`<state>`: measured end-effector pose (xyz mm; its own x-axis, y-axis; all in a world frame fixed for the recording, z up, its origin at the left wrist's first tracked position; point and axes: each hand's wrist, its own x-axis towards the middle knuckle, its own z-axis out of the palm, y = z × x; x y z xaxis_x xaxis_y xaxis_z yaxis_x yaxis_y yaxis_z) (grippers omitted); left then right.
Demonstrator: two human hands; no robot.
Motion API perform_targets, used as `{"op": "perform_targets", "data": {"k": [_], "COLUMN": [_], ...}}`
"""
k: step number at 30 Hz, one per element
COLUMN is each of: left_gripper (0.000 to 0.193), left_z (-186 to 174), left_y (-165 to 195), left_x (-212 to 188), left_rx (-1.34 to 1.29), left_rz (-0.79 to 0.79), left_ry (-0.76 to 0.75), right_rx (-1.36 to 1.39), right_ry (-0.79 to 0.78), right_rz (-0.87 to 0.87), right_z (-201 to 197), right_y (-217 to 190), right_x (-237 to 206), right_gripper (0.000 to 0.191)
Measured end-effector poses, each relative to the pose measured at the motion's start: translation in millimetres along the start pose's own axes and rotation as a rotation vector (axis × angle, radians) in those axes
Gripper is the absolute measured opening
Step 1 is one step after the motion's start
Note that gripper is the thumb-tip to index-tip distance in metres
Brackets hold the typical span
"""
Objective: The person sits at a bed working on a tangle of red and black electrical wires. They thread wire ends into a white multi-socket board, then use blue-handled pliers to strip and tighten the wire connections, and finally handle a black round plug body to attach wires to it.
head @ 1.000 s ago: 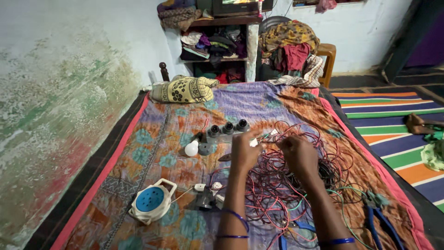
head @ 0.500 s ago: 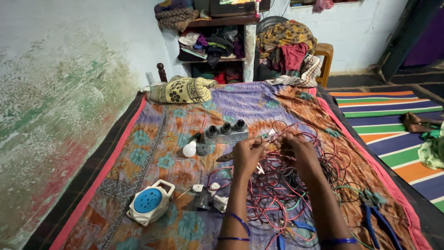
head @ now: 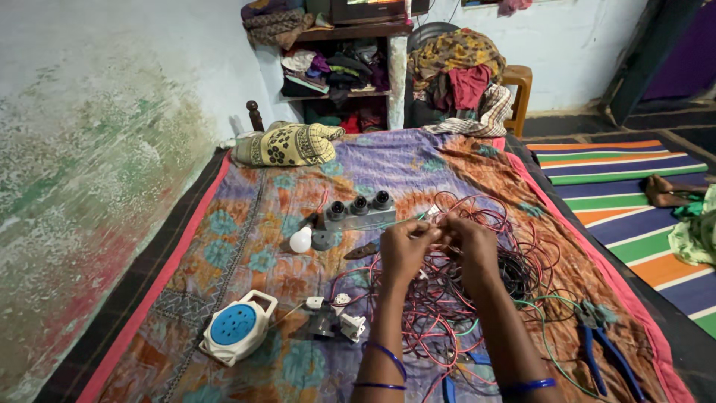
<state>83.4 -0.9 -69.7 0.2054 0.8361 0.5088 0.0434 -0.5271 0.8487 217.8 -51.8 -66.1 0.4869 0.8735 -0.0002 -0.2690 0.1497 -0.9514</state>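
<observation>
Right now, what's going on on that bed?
A person sits at a patterned bedspread, both hands together over a tangle of red and dark wires. The left hand and right hand pinch a wire end between them. Nearby lie a white bulb, a grey strip of three sockets, a blue-and-white reel and blue-handled pliers.

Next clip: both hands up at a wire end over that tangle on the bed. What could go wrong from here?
1. The left hand and right hand pinch a thin wire right above the wire tangle; pulling could snag loops and tighten the knot.
2. The forearms lie over the loops, so lifting them might drag wires into the small plugs.
3. The pliers lie among stray wires near the bed's edge and may get tugged off.
</observation>
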Motion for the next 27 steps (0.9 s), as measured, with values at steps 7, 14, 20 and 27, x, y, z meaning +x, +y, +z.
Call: {"op": "perform_targets", "data": {"k": [7,14,20,27], "left_gripper": [0.015,0.017,0.019,0.013], "left_z": [3.7,12.7,11.1,13.5], "left_y": [5.3,-20.9,-11.2,-19.9], "left_x": [-2.3,-4.6,-5.0,-6.5], "left_rx": [-0.007,-0.024,-0.205,-0.196], "left_rz": [-0.328,0.019,-0.152,-0.237], "left_ry": [0.020,0.132,0.034,0.091], "right_rx": [0.216,-0.013,0.066,-0.027], "right_ry": [-0.075,-0.036,0.066,0.057], "right_rz": [0.125,0.029,0.031,-0.219], "right_z": [-4.1,9.6,2.1,9.8], "right_y": [-20.0,-7.0,-1.1,33.8], "right_x": [-5.8,-15.2,-4.8,5.0], "right_gripper": [0.029,0.017,0.014,0.019]}}
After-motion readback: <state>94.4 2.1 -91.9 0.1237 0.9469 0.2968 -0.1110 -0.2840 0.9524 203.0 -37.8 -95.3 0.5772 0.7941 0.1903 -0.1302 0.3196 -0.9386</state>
